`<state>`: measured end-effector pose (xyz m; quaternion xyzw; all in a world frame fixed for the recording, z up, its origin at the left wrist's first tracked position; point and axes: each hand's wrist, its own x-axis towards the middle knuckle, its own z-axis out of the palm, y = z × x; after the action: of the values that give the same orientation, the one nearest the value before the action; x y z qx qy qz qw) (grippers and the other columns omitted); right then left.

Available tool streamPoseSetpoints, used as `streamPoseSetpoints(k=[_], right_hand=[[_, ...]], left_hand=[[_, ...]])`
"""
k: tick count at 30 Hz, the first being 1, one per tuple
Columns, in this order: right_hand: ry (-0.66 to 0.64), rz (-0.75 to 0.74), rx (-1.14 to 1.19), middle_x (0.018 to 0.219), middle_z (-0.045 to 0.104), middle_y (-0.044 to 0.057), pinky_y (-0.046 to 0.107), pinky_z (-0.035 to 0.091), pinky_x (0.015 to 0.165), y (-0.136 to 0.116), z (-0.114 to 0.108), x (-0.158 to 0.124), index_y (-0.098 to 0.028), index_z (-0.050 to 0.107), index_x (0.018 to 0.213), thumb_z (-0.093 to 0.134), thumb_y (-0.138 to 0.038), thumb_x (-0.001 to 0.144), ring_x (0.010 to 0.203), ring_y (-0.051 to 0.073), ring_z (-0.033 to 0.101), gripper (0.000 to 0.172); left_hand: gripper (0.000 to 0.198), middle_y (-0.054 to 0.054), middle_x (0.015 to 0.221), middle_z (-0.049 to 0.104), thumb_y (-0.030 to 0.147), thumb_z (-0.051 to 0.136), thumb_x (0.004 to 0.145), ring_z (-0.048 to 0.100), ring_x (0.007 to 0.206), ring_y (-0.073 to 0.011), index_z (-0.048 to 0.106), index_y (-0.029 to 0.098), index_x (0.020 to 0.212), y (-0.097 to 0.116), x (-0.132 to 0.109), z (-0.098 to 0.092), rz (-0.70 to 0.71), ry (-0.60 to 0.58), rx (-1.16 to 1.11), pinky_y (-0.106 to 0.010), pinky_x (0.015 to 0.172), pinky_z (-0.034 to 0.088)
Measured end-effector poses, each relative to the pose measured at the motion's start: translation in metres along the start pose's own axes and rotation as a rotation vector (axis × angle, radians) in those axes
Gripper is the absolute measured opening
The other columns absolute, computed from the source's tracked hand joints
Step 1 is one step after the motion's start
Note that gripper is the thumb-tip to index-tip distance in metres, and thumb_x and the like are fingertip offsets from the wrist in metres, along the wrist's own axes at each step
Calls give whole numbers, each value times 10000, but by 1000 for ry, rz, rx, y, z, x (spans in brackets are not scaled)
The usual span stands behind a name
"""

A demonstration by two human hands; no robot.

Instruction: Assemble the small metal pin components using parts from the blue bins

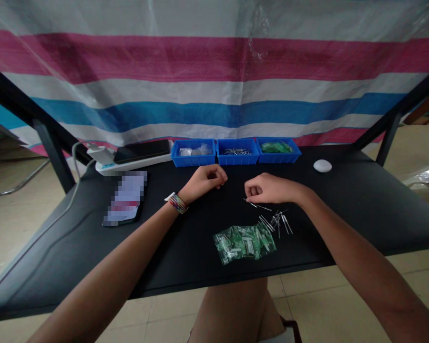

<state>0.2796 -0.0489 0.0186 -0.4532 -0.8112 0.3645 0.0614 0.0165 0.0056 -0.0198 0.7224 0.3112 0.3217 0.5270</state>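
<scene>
Right hand (268, 189) grip pinched on thin metal pin (257, 205); left hand (205, 180) curled shut, contents unclear. Below right grip: loose pins (279, 221), green parts pile (243, 243) unsorted on table (361, 205).

no readable text, label, brand or number anywhere, phone screen (125, 197) on the desk (361, 200) blurred into blocks, blue bins (236, 157) unmarked, green packet pile (245, 243) too small to show any print
</scene>
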Motion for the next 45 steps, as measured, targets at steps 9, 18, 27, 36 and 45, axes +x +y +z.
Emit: streamPoseSetpoints(k=[9,18,27,36,45], right_hand=[[-32,-11,6,656,663,-13,274,399,567,3,-1,-2,-210,717,739,836,-250,742,590,147,593,125],[185,-136,76,697,643,-19,276,373,597,-7,9,5,-199,683,775,743,-184,801,586,115,513,67],[495,-242,143,808,654,7,278,405,582,7,22,22,-199,656,816,745,-288,862,587,106,523,134],[564,-232,240,855,654,13,274,420,561,6,30,26,-205,654,887,760,-314,861,595,106,538,155],[543,-115,533,727,649,-10,258,472,526,10,30,31,-203,616,863,704,-506,938,549,122,611,325]], left_hand=[[152,-17,766,664,284,728,848,614,670,-112,690,138,866,2,0,1,3,4,5,-220,618,525],[234,-29,766,679,372,728,861,630,677,-130,705,139,880,0,0,0,-4,-2,8,-237,621,527],[390,-68,781,730,505,663,929,636,681,-142,740,135,831,0,1,0,-1,-81,48,-259,652,514],[198,-41,797,721,329,704,866,647,699,-125,745,136,867,1,0,-1,-6,-65,31,-239,669,524],[255,-31,821,693,364,802,794,595,625,-100,718,135,869,6,-1,1,-8,98,-34,-232,598,515]])
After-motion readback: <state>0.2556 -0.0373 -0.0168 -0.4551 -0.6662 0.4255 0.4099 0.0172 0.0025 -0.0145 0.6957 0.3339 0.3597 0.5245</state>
